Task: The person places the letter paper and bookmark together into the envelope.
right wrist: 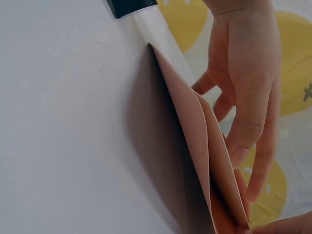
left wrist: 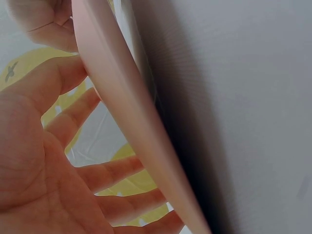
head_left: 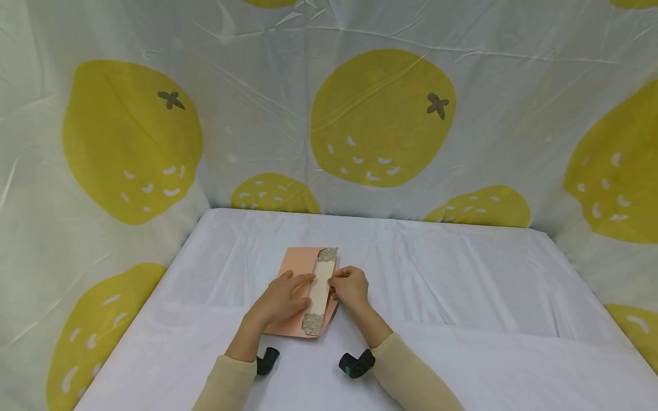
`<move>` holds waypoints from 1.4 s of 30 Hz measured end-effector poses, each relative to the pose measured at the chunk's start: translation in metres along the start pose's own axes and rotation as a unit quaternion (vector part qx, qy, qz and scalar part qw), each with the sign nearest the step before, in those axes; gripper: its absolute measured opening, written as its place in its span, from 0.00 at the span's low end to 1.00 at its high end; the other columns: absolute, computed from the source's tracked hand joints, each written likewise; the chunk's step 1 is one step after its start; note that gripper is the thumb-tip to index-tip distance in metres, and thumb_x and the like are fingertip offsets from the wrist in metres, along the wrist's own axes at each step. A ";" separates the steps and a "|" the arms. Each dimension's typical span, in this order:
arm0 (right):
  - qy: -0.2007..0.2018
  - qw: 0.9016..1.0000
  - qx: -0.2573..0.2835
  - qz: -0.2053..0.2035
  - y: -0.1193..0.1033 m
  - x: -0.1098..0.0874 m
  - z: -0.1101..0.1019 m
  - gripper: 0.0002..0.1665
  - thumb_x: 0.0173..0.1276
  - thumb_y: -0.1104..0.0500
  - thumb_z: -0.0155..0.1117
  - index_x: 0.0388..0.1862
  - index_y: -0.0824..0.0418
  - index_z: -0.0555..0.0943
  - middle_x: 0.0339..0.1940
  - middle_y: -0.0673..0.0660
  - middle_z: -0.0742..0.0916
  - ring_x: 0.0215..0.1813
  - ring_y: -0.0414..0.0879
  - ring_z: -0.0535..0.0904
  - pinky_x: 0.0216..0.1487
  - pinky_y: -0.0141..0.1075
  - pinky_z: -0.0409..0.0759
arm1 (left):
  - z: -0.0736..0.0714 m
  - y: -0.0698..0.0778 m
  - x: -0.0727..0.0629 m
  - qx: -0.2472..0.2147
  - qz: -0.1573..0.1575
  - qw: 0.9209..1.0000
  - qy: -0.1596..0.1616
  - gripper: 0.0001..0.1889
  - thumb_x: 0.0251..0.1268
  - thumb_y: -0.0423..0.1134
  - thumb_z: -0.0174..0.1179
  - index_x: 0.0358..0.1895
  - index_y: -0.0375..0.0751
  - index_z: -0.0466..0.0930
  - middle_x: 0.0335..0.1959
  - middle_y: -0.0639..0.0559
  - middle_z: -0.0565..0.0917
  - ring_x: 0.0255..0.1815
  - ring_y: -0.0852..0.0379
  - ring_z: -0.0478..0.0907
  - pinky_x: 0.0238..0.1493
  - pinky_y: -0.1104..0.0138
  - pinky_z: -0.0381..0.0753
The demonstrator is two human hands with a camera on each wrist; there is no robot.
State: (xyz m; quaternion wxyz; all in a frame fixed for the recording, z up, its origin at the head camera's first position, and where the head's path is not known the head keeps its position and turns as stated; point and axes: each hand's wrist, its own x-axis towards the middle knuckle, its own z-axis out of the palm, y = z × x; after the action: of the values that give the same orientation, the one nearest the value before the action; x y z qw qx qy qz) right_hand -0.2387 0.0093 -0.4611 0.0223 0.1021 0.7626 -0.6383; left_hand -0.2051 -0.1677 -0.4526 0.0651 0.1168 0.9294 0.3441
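Observation:
A folded piece of pink paper [head_left: 300, 258] lies on the white table, a little left of centre. Along its right part runs a cream strip [head_left: 320, 285] with grey patterned, ragged ends. My left hand [head_left: 280, 298] rests on the paper with fingers spread, index fingertip by the strip's left edge. At the right edge, my right hand [head_left: 351, 288] pinches the paper between thumb and fingers; whether the strip is also in that pinch I cannot tell. From the right wrist view, two pink layers [right wrist: 192, 122] stand apart, with a dark gap between them.
A white cloth [head_left: 462, 274] covers the table. Behind and at the sides hangs a pale curtain [head_left: 247, 114] printed with yellow lemons. Black wrist devices [head_left: 356, 363] sit beneath both forearms, near the front of the table.

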 end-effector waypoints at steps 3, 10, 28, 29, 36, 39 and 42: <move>-0.004 1.000 -0.002 0.003 0.001 0.000 0.003 0.05 0.55 0.73 0.64 0.31 0.69 0.79 0.21 0.59 0.84 0.15 0.40 0.78 0.19 0.31 0.79 | 0.000 0.000 0.000 0.000 -0.001 1.000 -0.001 0.27 0.62 0.41 0.63 0.67 0.51 0.74 0.70 0.27 0.62 0.69 0.25 0.56 0.59 0.33 0.62; -0.012 1.000 -0.006 -0.002 0.001 0.000 0.009 0.05 0.56 0.74 0.65 0.31 0.69 0.79 0.21 0.58 0.83 0.16 0.40 0.77 0.19 0.30 0.78 | 0.000 -0.001 0.000 0.005 0.000 1.000 -0.002 0.27 0.63 0.41 0.63 0.67 0.51 0.74 0.70 0.28 0.62 0.69 0.25 0.57 0.59 0.33 0.62; -0.016 1.000 -0.011 -0.001 0.000 0.000 0.024 0.05 0.56 0.74 0.66 0.30 0.69 0.79 0.22 0.57 0.83 0.19 0.40 0.79 0.24 0.30 0.80 | 0.001 -0.001 0.001 0.013 0.006 1.000 -0.005 0.26 0.63 0.42 0.62 0.66 0.51 0.74 0.69 0.28 0.63 0.69 0.24 0.57 0.58 0.33 0.64; -0.015 1.000 -0.014 -0.002 0.000 0.000 0.024 0.05 0.56 0.73 0.66 0.29 0.69 0.79 0.22 0.57 0.83 0.19 0.40 0.79 0.24 0.30 0.80 | 0.001 -0.001 0.001 0.014 0.004 1.000 -0.006 0.26 0.63 0.42 0.62 0.66 0.51 0.74 0.69 0.28 0.63 0.69 0.24 0.57 0.58 0.33 0.64; -0.012 1.000 -0.020 -0.011 0.003 0.000 0.027 0.05 0.55 0.73 0.65 0.27 0.66 0.79 0.23 0.57 0.83 0.21 0.41 0.80 0.26 0.32 0.81 | 0.001 0.001 0.000 0.021 0.001 1.000 -0.005 0.26 0.62 0.42 0.63 0.66 0.51 0.75 0.69 0.27 0.64 0.69 0.25 0.58 0.58 0.33 0.64; -0.011 1.000 -0.021 -0.016 0.005 0.000 0.028 0.06 0.54 0.73 0.65 0.26 0.65 0.79 0.23 0.57 0.83 0.22 0.42 0.80 0.26 0.31 0.81 | 0.000 0.002 0.000 0.022 0.002 1.000 -0.004 0.26 0.62 0.42 0.63 0.65 0.50 0.75 0.69 0.27 0.64 0.68 0.24 0.58 0.57 0.33 0.64; -0.004 0.999 -0.022 -0.026 0.006 0.001 0.028 0.05 0.54 0.73 0.66 0.26 0.66 0.80 0.23 0.57 0.83 0.22 0.42 0.81 0.26 0.31 0.81 | -0.001 0.003 -0.001 0.019 0.004 1.000 -0.004 0.26 0.62 0.41 0.62 0.66 0.49 0.75 0.68 0.26 0.64 0.68 0.24 0.58 0.58 0.34 0.64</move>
State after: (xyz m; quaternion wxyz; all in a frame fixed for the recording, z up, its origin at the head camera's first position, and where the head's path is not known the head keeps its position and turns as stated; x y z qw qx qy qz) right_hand -0.2410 -0.0173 -0.4722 0.0109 0.0798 0.7786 -0.6223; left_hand -0.2038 -0.1664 -0.4504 0.0655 0.1228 0.9349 0.3264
